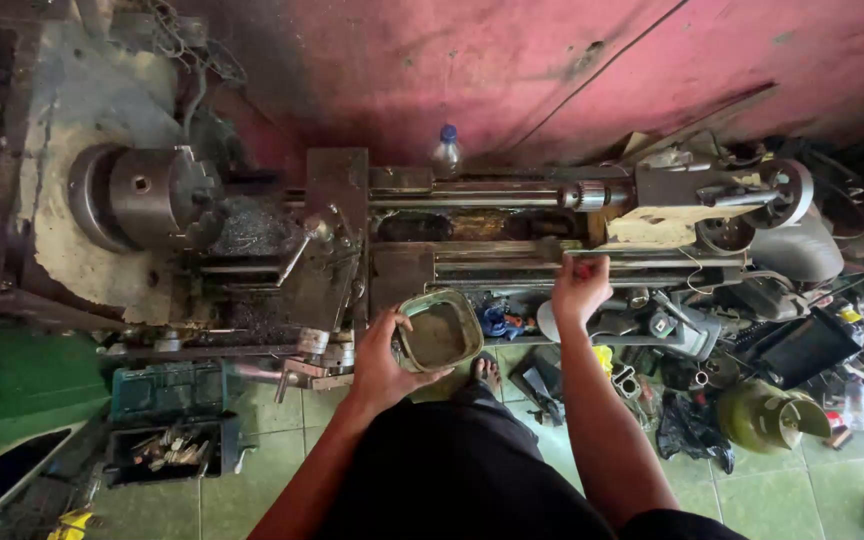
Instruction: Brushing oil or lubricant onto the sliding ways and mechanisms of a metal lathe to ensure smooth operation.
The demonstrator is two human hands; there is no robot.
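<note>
Green tin (pixel 439 332) with murky liquid sits gripped at its rim in left hand (pixel 380 362), below lathe bed (pixel 512 262). Right hand (pixel 579 288) closed around small red-tipped object (pixel 584 269) on bed.

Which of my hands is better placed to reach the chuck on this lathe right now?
Left, probably. The left hand is nearer the chuck, but it holds a small green tub. The right hand grips something red at the bed rail, far toward the tailstock.
</note>
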